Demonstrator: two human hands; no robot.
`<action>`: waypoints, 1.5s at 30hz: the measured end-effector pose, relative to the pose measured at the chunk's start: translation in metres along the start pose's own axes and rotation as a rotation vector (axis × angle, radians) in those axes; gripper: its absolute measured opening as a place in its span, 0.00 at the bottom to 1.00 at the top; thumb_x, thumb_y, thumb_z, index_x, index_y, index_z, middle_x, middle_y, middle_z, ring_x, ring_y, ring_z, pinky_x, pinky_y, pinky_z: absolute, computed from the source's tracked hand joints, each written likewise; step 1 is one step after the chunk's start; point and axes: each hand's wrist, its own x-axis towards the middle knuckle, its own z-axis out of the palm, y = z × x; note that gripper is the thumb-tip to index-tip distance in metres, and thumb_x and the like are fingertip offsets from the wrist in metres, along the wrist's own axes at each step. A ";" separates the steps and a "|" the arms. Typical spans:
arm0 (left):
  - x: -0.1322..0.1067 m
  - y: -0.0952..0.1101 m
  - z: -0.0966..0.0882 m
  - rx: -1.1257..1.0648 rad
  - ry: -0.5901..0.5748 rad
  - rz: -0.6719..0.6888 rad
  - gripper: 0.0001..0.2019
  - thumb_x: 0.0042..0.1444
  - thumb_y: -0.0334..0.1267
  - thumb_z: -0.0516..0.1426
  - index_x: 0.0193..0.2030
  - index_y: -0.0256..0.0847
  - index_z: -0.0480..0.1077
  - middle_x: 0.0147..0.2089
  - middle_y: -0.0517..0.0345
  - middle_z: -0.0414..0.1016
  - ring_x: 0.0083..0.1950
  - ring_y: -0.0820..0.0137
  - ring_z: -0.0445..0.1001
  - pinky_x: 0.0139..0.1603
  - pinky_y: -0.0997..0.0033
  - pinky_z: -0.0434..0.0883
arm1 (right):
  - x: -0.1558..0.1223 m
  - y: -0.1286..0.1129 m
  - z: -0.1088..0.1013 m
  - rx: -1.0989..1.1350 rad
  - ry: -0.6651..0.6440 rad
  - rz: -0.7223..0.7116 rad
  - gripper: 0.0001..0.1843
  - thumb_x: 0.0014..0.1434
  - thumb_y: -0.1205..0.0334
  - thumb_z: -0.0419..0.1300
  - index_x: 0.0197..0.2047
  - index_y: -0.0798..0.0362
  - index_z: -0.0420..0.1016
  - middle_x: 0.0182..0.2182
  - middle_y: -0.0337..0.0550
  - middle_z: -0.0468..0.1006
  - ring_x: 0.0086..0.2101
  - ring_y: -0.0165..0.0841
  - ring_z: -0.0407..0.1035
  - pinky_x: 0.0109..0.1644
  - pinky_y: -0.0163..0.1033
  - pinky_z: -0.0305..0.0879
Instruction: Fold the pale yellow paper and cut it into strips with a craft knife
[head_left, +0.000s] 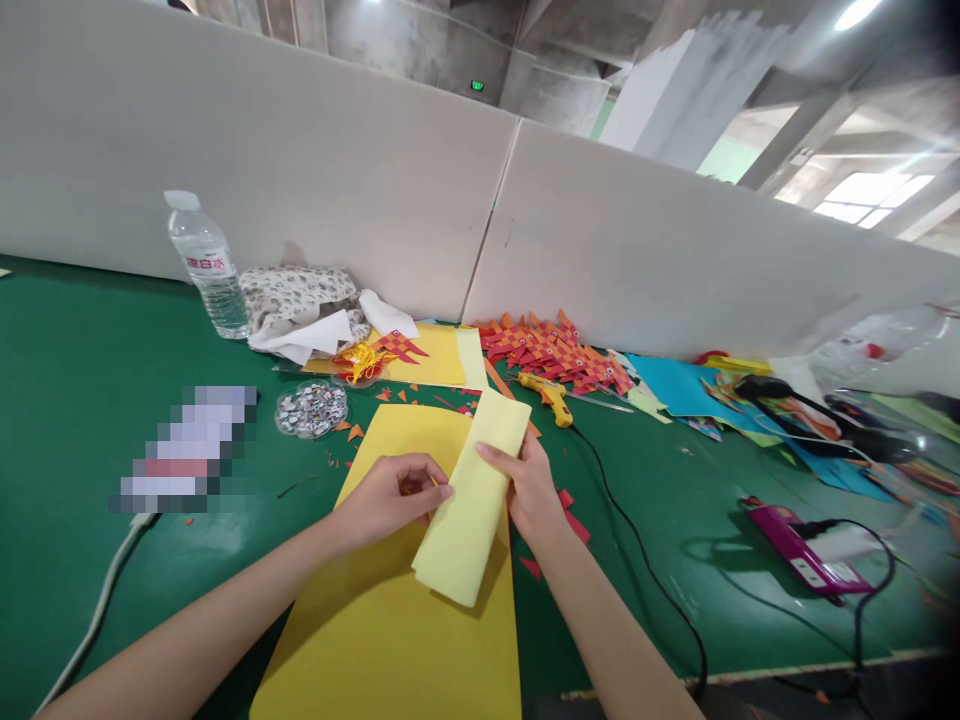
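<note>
A folded sheet of pale yellow paper [476, 500] is held above a larger deep-yellow sheet [375, 620] that lies on the green table. My right hand [531, 490] grips its right side, thumb on the front and fingers behind. At the left edge, my left hand [401, 495] has its thumb and curled fingers on the paper. Just beyond lie a yellow glue gun [551, 398] and a pile of red-and-orange checkered paper fish [551, 350]. A dish of googly eyes [311, 408] sits to the left, near orange paper scraps.
On the left stand a water bottle [206, 265] and a blurred-out device [187, 445] with a white cable. A purple power strip [810, 550] and black cords lie right. Blue paper sheets [675, 385] and scissors-like black handles sit behind. A white partition [360, 170] borders the table.
</note>
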 end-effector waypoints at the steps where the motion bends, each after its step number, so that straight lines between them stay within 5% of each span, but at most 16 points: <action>1: 0.000 0.001 0.000 -0.008 0.005 -0.004 0.12 0.52 0.44 0.59 0.30 0.36 0.69 0.24 0.61 0.69 0.24 0.75 0.69 0.26 0.76 0.65 | 0.000 0.000 0.000 0.000 -0.006 0.000 0.29 0.39 0.66 0.72 0.46 0.48 0.68 0.38 0.38 0.79 0.34 0.37 0.73 0.37 0.41 0.70; 10: -0.001 -0.001 0.001 -0.071 0.000 -0.020 0.12 0.52 0.44 0.59 0.29 0.36 0.70 0.25 0.60 0.71 0.25 0.75 0.69 0.28 0.75 0.67 | -0.002 -0.002 0.001 -0.024 -0.040 0.042 0.30 0.39 0.64 0.72 0.46 0.49 0.67 0.40 0.42 0.78 0.36 0.39 0.73 0.39 0.43 0.71; 19: 0.003 -0.004 -0.003 0.069 0.175 0.010 0.13 0.54 0.47 0.56 0.32 0.38 0.70 0.23 0.62 0.67 0.24 0.75 0.66 0.25 0.78 0.65 | -0.002 0.012 0.001 -0.108 -0.197 0.127 0.34 0.36 0.65 0.73 0.46 0.51 0.65 0.40 0.43 0.78 0.39 0.40 0.73 0.43 0.45 0.70; 33: 0.005 -0.005 -0.002 0.018 0.132 -0.074 0.14 0.50 0.48 0.59 0.33 0.37 0.73 0.25 0.59 0.72 0.24 0.73 0.69 0.26 0.75 0.67 | 0.001 0.008 -0.002 -0.125 -0.051 0.074 0.33 0.35 0.63 0.73 0.45 0.50 0.65 0.37 0.42 0.78 0.36 0.41 0.74 0.41 0.46 0.71; 39: 0.003 -0.006 -0.004 0.081 0.117 -0.044 0.13 0.53 0.47 0.57 0.32 0.38 0.72 0.25 0.59 0.72 0.25 0.73 0.68 0.27 0.75 0.67 | 0.001 0.009 -0.002 -0.124 -0.073 0.060 0.33 0.36 0.64 0.73 0.46 0.50 0.65 0.39 0.42 0.78 0.38 0.41 0.73 0.42 0.46 0.71; 45: 0.002 -0.003 -0.004 0.058 0.242 0.007 0.12 0.52 0.47 0.58 0.31 0.39 0.72 0.25 0.60 0.72 0.25 0.73 0.68 0.25 0.77 0.65 | 0.000 0.012 0.002 -0.048 -0.199 0.098 0.38 0.36 0.64 0.73 0.50 0.48 0.61 0.39 0.42 0.79 0.39 0.42 0.74 0.45 0.49 0.70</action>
